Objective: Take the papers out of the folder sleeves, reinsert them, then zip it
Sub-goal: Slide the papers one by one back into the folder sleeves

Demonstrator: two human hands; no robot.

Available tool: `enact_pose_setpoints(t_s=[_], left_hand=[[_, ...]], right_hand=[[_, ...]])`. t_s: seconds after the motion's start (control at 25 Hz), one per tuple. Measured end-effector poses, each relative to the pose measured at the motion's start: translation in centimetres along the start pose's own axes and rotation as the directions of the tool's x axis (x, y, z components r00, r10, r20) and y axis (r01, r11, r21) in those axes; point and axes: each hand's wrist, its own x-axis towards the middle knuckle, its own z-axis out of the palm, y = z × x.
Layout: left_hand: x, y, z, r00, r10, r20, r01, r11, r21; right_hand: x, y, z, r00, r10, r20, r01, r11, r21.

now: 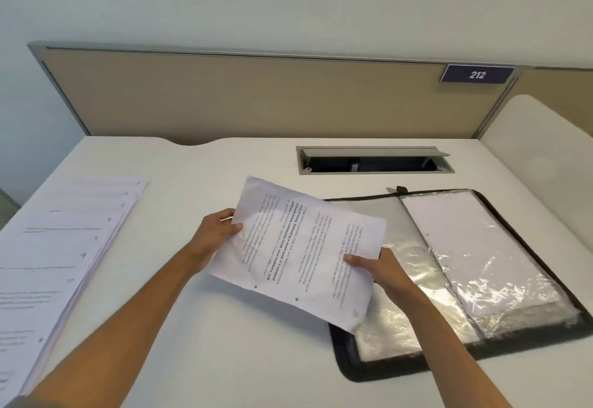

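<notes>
**Both hands on one printed sheet above the worktop**

Your forearms reach in from the bottom edge, and each hand holds the same printed sheet (pixel 298 253) tilted above the white worktop (pixel 224 359). Your left hand (pixel 213 235) pinches its left edge, thumb on top and fingers (pixel 224 216) curled behind. Your right hand (pixel 383 271) grips the right edge, thumb pressed on the page. The sheet overlaps the left side of the open folder (pixel 417 366), which lies flat to your right with its black zipper edge around it. Its clear sleeves (pixel 414 266) are crinkled and shiny; the right-hand ones carry white papers (pixel 455 227). At far left a fanned stack of numbered pages (pixel 64 247) rests on the worktop, well apart from the folder. Behind sit a cable hatch (pixel 375 160) and a partition (pixel 240 96) with a "212" plate (pixel 477 74).
</notes>
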Motion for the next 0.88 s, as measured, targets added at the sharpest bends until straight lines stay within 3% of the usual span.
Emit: enact_pose_setpoints(t_s=[0.24,0.32,0.4,0.52,0.6,0.76,0.84,0.88], left_hand=[[-2.0,-0.8,6.4,0.981,0.054,-0.184,-0.032,0.993,0.118],[-3.3,-1.7,8.9,0.977,0.092,-0.193,-0.063,0.986,0.156],[-4.9,-3.0,11.8,0.971,0.2,-0.127,-0.15,0.934,0.324],[-7.6,-5.1,16.9,0.931,0.341,0.129,-0.351,0.743,0.569],[-9.3,-6.8,20.0,0.851,0.361,0.38,-0.522,0.51,0.684],[-10.3,-9.2,23.5,0.684,0.287,0.671,-0.718,0.099,0.689],[-10.4,-9.1,24.2,0.61,0.289,0.738,-0.768,-0.015,0.641],[-10.5,-8.7,24.4,0.605,0.271,0.749,-0.773,-0.024,0.634]], right_hand=[[-3.7,2.8,-5.6,0.966,0.015,-0.257,0.018,0.992,0.126],[-5.2,3.6,-8.2,0.948,0.03,-0.318,0.027,0.985,0.173],[-6.8,4.2,-10.5,0.933,0.056,-0.356,0.027,0.974,0.223],[-9.1,4.9,-13.5,0.912,0.06,-0.405,0.071,0.951,0.301],[-10.4,5.2,-15.0,0.908,0.044,-0.416,0.105,0.938,0.329],[-12.7,6.0,-17.0,0.904,0.041,-0.426,0.122,0.93,0.348],[-13.9,6.7,-17.6,0.892,0.056,-0.448,0.106,0.938,0.329],[-14.5,7.0,-18.0,0.888,0.059,-0.456,0.1,0.943,0.317]])
